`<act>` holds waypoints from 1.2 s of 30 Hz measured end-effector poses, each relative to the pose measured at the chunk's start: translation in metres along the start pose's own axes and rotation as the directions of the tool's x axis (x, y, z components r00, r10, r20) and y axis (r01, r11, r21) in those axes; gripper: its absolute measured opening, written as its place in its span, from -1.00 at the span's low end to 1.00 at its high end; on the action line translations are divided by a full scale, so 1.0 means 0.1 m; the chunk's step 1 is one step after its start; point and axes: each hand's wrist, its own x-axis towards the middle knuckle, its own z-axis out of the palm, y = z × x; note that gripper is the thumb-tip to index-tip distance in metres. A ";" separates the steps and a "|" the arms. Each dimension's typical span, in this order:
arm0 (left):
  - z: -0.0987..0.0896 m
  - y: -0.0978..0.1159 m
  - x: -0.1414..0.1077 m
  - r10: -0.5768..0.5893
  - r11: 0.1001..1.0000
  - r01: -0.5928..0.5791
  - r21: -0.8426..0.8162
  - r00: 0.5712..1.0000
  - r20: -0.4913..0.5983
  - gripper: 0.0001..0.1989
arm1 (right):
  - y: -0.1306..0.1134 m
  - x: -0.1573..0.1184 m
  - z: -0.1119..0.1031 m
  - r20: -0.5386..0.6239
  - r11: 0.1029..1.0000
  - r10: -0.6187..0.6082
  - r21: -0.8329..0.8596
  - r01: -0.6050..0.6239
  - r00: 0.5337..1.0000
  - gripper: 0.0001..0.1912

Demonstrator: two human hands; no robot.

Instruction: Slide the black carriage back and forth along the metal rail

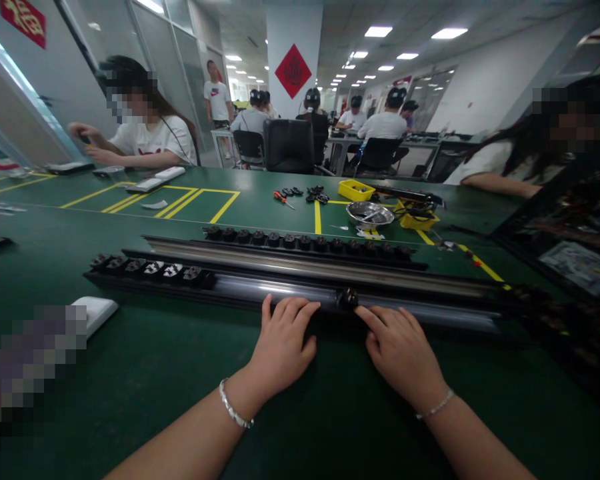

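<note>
A long black channel-shaped strip [275, 288] lies across the green table in front of me. Several black socket-like modules [135, 265] sit in a row at its left end, and one lone module [349, 297] stands in the channel right of the middle. My left hand [286, 337] rests its outstretched fingers on the strip's near edge, left of that lone module. On the other side, my right hand [403, 347] has its index fingertip at the lone module, touching or nearly so; its fingers are spread. Neither hand is wrapped round anything.
Behind lies another strip [280, 260] and a row of modules [290, 241]. Farther back are an orange screwdriver [283, 198], a metal bowl [370, 213] and yellow bins [356, 190]. A white-ended object [97, 313] lies left. People sit at both sides.
</note>
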 end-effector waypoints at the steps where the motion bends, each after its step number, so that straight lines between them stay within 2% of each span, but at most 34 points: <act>1: 0.00 0.00 0.00 0.001 1.000 -0.001 -0.005 1.000 0.001 -0.51 | 0.01 0.00 0.00 -0.005 1.000 -0.005 0.005 0.005 1.000 -0.57; 12: -0.01 -0.01 0.01 -0.003 1.000 0.003 -0.006 1.000 0.019 -0.50 | 0.02 -0.01 0.00 -0.005 0.999 0.016 0.029 -0.016 1.000 -0.58; 36: -0.01 -0.02 0.01 0.005 1.000 -0.004 -0.017 1.000 0.013 -0.51 | 0.11 -0.05 0.02 -0.114 0.997 0.069 0.027 -0.067 0.991 -0.66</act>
